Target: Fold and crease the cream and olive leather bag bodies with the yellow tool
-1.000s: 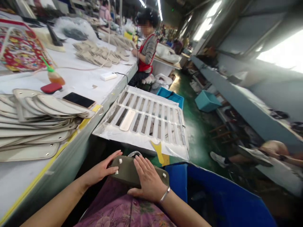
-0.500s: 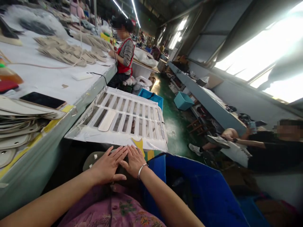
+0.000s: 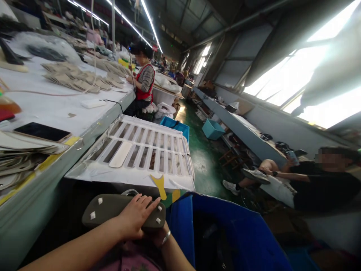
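An olive-grey rounded case (image 3: 108,207) with small white pieces on its top lies across my lap, near the front of the white slatted rack. My left hand (image 3: 134,214) rests on the right part of this case, fingers stretched over its top. Beneath the case's right end is my right hand (image 3: 158,235), a silver bangle at its wrist; its fingers are hidden by the case and the left hand. One pale oblong strip (image 3: 120,154) lies on the white rack (image 3: 93,171). At the rack's front edge hangs a yellow forked piece (image 3: 159,186).
On the left table (image 3: 93,120) are a phone (image 3: 42,131), stacked pale pieces (image 3: 17,162) and beige pieces. A large blue bin (image 3: 239,222) stands at my right. One person works ahead; another sits at the right.
My hands have moved down and apart from each other; the right has gone under the case. More of the case shows now. The view has shifted slightly.
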`<state>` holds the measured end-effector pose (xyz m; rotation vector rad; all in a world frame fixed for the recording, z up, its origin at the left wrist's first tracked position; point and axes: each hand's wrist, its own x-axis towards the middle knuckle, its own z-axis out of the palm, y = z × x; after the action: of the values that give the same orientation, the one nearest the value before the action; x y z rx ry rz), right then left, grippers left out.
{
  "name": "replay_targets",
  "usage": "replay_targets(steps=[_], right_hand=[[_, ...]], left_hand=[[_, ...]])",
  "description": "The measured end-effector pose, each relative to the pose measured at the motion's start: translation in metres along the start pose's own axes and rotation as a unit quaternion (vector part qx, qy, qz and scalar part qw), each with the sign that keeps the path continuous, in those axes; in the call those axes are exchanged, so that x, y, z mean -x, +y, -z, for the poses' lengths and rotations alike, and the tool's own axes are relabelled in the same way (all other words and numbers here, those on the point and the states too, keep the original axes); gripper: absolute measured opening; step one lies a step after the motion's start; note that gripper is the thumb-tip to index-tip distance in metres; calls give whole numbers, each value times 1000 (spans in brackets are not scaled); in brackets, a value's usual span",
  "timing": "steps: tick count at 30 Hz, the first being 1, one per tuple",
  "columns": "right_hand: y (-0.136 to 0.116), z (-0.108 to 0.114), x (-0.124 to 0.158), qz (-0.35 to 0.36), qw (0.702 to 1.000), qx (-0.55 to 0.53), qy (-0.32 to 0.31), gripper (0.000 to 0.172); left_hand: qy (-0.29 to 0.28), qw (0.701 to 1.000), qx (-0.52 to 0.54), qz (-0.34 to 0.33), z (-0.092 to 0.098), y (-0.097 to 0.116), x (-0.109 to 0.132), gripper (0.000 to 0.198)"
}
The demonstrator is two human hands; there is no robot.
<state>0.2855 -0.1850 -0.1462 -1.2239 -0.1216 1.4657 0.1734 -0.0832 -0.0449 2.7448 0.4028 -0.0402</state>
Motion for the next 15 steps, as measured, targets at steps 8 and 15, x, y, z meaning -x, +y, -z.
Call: replay_targets(steps=[8,15], right_hand=[[-23,29,8,-142,976,-153,-56,40],[-61,13,7,-93,981,-170,-11,31]], left_hand=[[35,996,81,-18,17,-6,-4,101],[37,992,113,-33,33,-9,-6,102]])
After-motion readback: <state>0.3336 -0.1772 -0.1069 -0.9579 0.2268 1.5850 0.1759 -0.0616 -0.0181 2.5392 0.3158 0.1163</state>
